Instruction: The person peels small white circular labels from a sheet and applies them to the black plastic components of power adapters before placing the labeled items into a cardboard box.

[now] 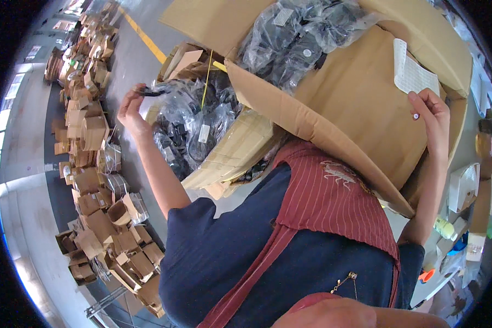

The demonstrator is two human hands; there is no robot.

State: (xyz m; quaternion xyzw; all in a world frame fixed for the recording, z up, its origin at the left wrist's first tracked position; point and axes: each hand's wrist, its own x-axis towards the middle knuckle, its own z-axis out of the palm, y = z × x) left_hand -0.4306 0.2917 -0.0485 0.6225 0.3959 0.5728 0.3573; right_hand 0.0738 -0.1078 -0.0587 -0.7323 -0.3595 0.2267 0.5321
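At the left, my left hand (133, 113) is raised and pinches a small black part (152, 92) above an open carton (246, 139) of dark parts in clear plastic bags (172, 112). On the right, my right hand (434, 113) is over a larger open carton (366, 82). A small round white sticker (416, 116) shows at one of its fingertips. Another finger touches the lower edge of a white sheet of labels (414, 70), which lies against the cardboard. More bagged dark parts (290, 41) fill the far left of this carton.
Many cardboard boxes (101, 218) are piled along the left. A yellow line (142, 35) runs over the grey floor. A yellow strap (206, 82) crosses the bagged parts. At the right are a white box (464, 187) and a bottle with a pale green label (444, 228).
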